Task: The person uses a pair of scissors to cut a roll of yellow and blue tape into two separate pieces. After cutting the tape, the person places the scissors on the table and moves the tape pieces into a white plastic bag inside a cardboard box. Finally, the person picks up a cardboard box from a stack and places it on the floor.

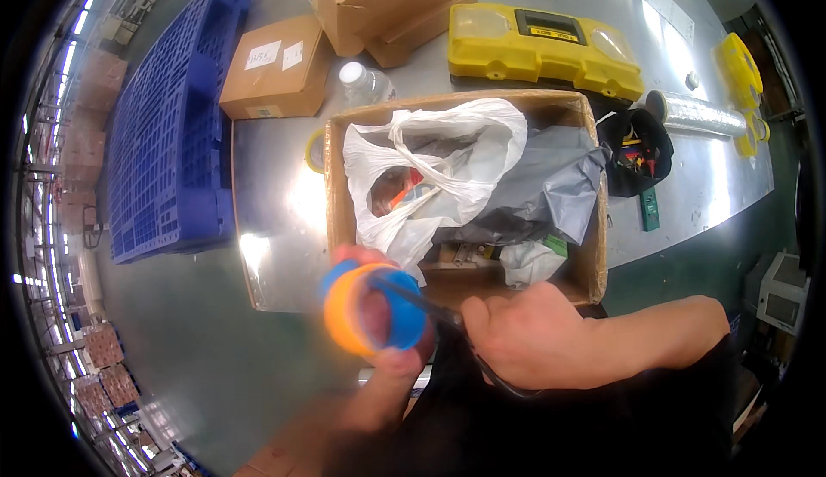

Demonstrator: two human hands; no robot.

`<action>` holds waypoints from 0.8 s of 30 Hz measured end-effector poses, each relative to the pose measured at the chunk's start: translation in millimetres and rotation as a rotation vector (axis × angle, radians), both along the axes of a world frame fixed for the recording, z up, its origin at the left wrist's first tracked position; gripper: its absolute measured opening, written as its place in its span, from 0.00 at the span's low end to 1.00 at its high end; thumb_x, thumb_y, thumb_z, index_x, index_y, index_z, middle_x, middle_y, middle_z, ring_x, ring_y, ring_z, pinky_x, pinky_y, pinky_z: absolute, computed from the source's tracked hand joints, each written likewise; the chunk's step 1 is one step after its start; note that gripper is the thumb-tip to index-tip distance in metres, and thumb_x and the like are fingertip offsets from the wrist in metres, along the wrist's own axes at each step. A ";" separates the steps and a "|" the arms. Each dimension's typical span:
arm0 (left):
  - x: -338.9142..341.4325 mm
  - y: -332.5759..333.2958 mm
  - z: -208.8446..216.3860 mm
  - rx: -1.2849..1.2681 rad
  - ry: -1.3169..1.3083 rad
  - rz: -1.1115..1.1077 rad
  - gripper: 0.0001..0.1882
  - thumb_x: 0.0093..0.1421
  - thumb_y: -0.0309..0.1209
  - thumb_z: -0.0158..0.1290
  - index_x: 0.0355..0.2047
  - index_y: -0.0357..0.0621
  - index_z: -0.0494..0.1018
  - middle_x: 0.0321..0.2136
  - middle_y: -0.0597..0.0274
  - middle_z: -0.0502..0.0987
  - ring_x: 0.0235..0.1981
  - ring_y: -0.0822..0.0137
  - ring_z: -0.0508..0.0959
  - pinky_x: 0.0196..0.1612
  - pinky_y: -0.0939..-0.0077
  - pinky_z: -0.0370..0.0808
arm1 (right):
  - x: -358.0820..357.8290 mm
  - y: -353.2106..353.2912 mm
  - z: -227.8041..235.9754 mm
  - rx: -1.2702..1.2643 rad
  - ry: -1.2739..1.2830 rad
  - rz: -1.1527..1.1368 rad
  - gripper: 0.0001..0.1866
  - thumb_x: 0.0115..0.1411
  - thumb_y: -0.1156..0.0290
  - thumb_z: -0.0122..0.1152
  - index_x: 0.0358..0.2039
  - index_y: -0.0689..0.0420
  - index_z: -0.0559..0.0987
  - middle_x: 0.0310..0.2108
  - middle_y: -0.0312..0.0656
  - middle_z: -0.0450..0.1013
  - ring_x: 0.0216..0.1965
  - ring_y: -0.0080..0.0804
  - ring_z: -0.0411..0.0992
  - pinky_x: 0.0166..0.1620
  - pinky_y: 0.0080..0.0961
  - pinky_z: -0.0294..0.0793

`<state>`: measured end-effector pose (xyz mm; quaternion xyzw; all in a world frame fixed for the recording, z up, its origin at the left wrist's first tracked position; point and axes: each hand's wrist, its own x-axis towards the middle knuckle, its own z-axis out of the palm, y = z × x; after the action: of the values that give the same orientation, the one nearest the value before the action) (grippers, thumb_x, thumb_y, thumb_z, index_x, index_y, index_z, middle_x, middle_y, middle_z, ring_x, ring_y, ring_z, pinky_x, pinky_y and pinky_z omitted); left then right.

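Observation:
My left hand (397,365) is closed around a short, hollow orange-and-blue cylinder (339,317), with its open end facing me. The cylinder is blurred, so its exact kind is unclear. In my right hand (533,335), closed in a fist, is a long dark tool (422,299); its narrow end reaches across the cylinder's opening, and a dark handle shows below the fist. Just beyond both hands stands an open cardboard box (600,258). A white plastic bag (492,129), grey plastic wrapping (551,167) and a crumpled whitish piece (527,264) lie in it.
Closed cartons (280,68), a clear white-capped bottle (366,84) and a yellow toolbox (542,51) stand behind the box on the metal table (280,258). To the right are a black pouch (651,124) with tools and a film roll (697,113). A blue pallet (172,133) stands left.

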<state>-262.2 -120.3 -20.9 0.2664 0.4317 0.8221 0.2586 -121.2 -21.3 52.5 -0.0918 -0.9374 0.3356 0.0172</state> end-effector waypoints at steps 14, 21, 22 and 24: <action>-33.3 -8.6 14.5 0.304 -0.348 -0.592 0.60 0.45 0.61 0.65 0.69 0.49 0.46 0.63 0.44 0.59 0.59 0.49 0.66 0.61 0.56 0.64 | 23.7 62.6 71.2 -0.046 -0.066 0.030 0.13 0.56 0.66 0.64 0.25 0.58 0.70 0.12 0.42 0.66 0.13 0.43 0.68 0.16 0.34 0.64; -30.2 -14.8 27.4 0.280 -0.388 -0.629 0.54 0.46 0.59 0.64 0.68 0.62 0.49 0.67 0.47 0.54 0.64 0.43 0.61 0.66 0.41 0.56 | 28.4 49.9 56.4 -0.139 -0.017 0.030 0.14 0.57 0.64 0.65 0.25 0.58 0.70 0.11 0.42 0.65 0.14 0.44 0.69 0.16 0.33 0.65; -27.4 -13.2 25.1 0.285 -0.393 -0.623 0.54 0.45 0.59 0.64 0.68 0.61 0.50 0.67 0.48 0.55 0.65 0.43 0.60 0.66 0.40 0.56 | 27.6 48.9 52.9 -0.162 -0.011 0.025 0.15 0.57 0.64 0.65 0.25 0.58 0.70 0.11 0.43 0.65 0.14 0.44 0.69 0.16 0.32 0.65; -21.8 -7.8 21.9 0.295 -0.408 -0.625 0.54 0.45 0.59 0.64 0.68 0.59 0.52 0.67 0.49 0.55 0.65 0.42 0.59 0.66 0.39 0.56 | 19.9 47.6 43.3 -0.257 0.074 -0.095 0.15 0.57 0.63 0.67 0.28 0.59 0.72 0.14 0.43 0.67 0.15 0.42 0.70 0.19 0.30 0.67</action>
<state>-284.0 -128.0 1.0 0.2507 0.1468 0.7930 0.5355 -101.3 26.3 95.8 -0.1252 -0.8799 0.4550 0.0555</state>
